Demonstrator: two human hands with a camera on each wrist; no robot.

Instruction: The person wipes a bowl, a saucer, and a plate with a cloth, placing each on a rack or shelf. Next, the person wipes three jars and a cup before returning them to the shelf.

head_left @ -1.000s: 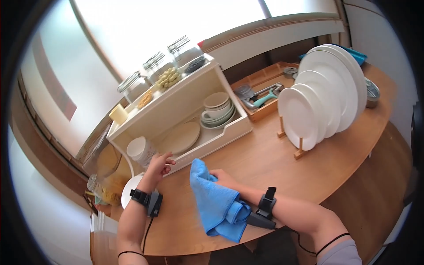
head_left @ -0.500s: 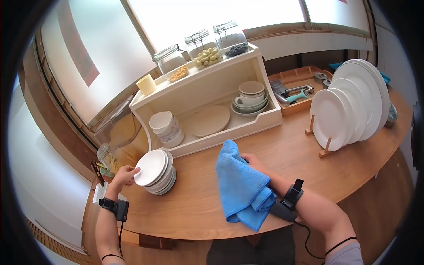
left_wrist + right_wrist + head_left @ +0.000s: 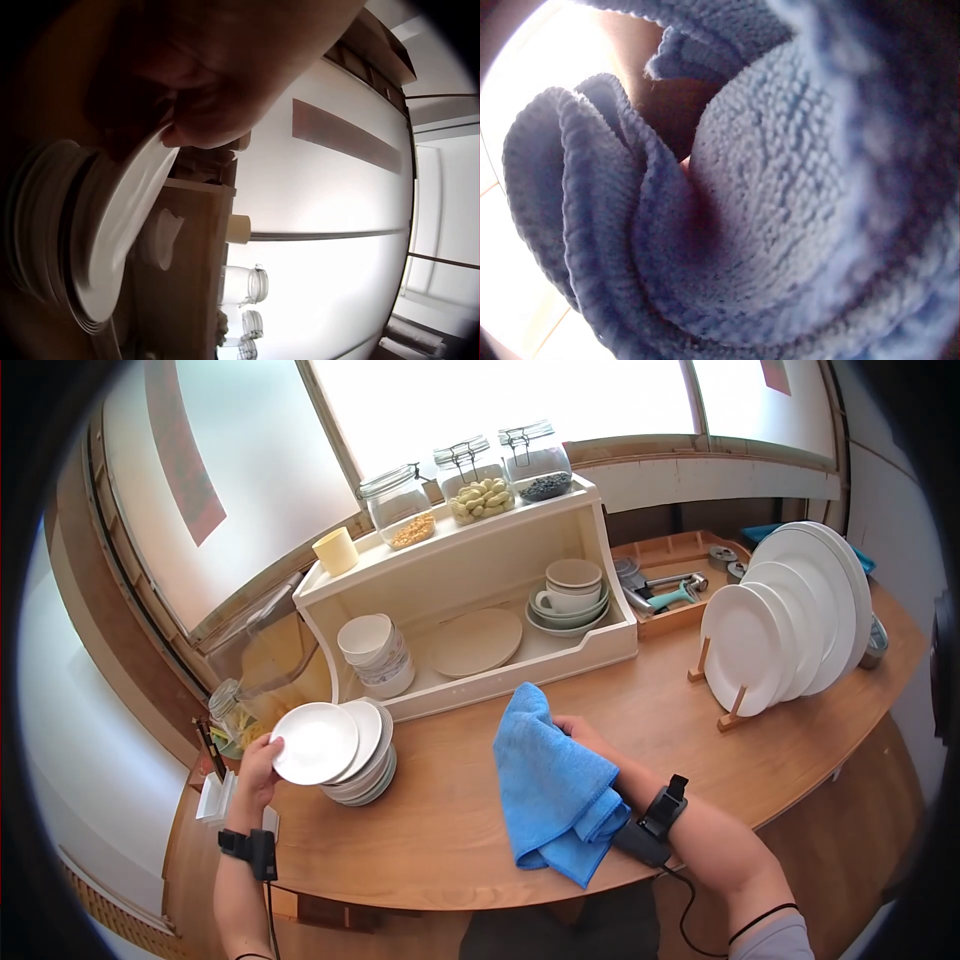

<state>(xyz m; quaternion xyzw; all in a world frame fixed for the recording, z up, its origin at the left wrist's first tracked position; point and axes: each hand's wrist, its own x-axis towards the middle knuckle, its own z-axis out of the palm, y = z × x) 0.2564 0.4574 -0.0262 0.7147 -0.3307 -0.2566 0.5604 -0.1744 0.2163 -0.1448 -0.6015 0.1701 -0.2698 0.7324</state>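
In the head view my left hand pinches the left rim of a small white plate, thumb on top. That plate overlaps a stack of small plates at the table's left side; the left wrist view shows it tilted, with its lower edge close to the stack. My right hand grips a bunched blue cloth over the front middle of the table. Folds of the cloth fill the right wrist view and hide most of the fingers.
Behind stands a cream shelf with bowls, a flat round plate and a cup; glass jars line its top. Larger white plates stand in a wooden rack at right, near a utensil tray.
My left hand has moved left to the plate stack, taken the top plate by its rim and shifted it left. The cloth stays in my right hand. The head view has swung left.
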